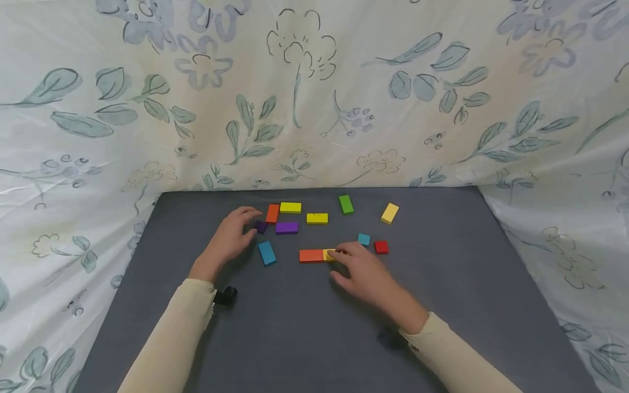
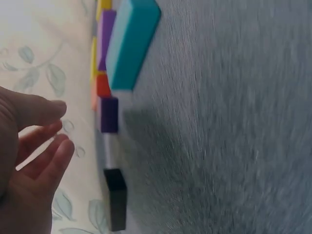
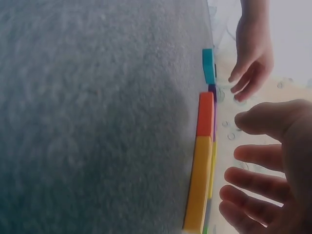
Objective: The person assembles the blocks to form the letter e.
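My left hand hovers at the left with fingers loosely bent and nothing between them. A small dark purple block lies by its fingertips, and a blue block lies nearer me. In the left wrist view, a dark block stands beyond that hand; in the head view the hand hides it. My right hand is spread over an amber block, partly covering it from above. That block sits end to end with an orange block. In the right wrist view its fingers are apart from both blocks.
Behind lie a red-orange block, yellow blocks, a purple block, a green block and a pale yellow block. Teal and red pieces lie past my right hand. Floral cloth borders the grey table.
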Demonstrator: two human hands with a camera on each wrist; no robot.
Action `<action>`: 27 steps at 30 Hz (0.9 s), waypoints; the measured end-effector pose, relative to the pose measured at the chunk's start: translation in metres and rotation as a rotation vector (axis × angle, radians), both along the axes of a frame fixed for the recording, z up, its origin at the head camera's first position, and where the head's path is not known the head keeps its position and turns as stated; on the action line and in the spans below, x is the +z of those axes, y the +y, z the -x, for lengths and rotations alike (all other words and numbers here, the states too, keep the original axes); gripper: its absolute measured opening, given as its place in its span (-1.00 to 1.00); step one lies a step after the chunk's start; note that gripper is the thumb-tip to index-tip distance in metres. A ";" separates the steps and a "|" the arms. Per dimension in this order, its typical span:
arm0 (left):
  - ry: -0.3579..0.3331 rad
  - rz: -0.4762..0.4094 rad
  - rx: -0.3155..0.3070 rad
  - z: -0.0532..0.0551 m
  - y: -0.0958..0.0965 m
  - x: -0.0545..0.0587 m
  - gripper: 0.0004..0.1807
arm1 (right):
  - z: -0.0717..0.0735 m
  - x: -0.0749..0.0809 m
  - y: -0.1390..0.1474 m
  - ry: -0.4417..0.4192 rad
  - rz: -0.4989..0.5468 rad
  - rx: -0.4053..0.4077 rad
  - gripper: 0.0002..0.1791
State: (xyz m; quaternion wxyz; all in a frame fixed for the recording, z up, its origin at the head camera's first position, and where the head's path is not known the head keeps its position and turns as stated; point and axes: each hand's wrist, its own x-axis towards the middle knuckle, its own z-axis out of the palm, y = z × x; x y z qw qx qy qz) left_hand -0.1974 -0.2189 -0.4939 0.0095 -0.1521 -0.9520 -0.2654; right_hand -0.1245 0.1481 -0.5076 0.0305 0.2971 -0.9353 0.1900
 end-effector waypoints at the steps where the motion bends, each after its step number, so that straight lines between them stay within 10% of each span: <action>1: -0.014 0.008 -0.006 0.003 -0.002 -0.002 -0.46 | 0.000 -0.001 -0.002 -0.004 -0.007 0.007 -0.44; 12: -0.080 0.052 -0.038 0.018 -0.002 -0.023 -0.52 | 0.006 -0.011 -0.014 -0.003 -0.103 0.033 -0.42; 27: -0.096 0.060 -0.006 0.018 0.006 -0.020 -0.58 | 0.011 -0.002 -0.010 0.017 -0.173 0.052 -0.44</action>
